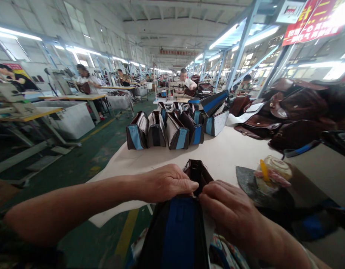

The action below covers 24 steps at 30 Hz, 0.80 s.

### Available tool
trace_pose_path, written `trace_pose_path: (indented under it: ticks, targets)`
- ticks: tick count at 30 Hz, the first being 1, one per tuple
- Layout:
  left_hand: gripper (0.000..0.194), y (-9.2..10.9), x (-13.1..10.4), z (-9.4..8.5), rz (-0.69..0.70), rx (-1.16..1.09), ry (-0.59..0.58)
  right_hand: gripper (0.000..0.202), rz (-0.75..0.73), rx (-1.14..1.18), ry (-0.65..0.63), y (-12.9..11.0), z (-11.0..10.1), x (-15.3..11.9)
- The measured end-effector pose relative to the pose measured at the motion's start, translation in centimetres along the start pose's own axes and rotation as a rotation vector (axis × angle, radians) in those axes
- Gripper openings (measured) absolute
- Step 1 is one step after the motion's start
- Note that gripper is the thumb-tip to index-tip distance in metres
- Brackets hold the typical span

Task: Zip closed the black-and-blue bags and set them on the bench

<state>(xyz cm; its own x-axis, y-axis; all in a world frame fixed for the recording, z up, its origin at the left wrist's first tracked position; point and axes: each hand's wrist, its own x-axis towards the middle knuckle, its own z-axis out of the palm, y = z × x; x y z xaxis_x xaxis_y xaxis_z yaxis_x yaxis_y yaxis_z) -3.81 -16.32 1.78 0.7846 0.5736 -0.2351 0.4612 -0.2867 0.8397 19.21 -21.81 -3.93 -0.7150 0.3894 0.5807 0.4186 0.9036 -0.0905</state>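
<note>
A black bag piece with a blue stripe (181, 231) lies close to me at the bottom centre. Just beyond it, a dark brown bag part (195, 170) stands open on the white table. My left hand (168, 182) grips the edge where the two meet, thumb and fingers pressed together. From the other side my right hand (231, 201) pinches the same edge, its fingers bent. The fingertips of both hands are a short gap apart. What lies under the fingers is partly hidden.
Several striped bag pieces (178, 132) stand at the back of the white table (217, 153). Brown leather bags (298, 104) are heaped on the right, near a tub with a yellow-handled tool (264, 170). Patterned cloth shows below. People work at machines farther off.
</note>
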Motion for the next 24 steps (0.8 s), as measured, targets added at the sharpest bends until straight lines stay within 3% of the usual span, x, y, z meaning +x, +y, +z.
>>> trace_pose_path:
  ticks: [5,7,10,12,14,16,20,24]
  targets:
    - [0.038,-0.4,0.4,-0.1,0.065,0.13,-0.097,0.02,-0.082,-0.1,-0.074,-0.7,-0.2,-0.3]
    - [0.032,-0.4,0.3,0.0,0.102,0.197,-0.077,0.02,0.062,0.073,-0.007,-0.7,0.0,-0.6]
    - [0.031,0.1,0.1,0.4,0.167,0.252,-0.057,0.019,0.403,0.424,0.1,-0.1,-0.3,-0.4]
    - [0.033,0.4,0.0,0.6,0.22,0.296,-0.049,0.019,0.495,0.551,0.01,0.3,-0.9,0.3]
    - [0.034,0.7,0.1,0.8,0.255,0.335,-0.033,0.022,0.453,0.619,-0.142,0.7,-1.5,1.2]
    - [0.032,0.6,0.1,0.8,0.268,0.343,-0.022,0.026,0.384,0.654,-0.217,0.8,-1.7,1.9]
    - [0.037,-0.2,0.0,0.3,0.194,0.185,-0.05,0.027,0.321,0.624,-0.143,0.7,-1.1,1.9]
    - [0.061,-0.6,-0.3,-0.9,0.099,-0.051,-0.097,0.031,0.375,0.675,-0.136,0.5,-0.8,1.3]
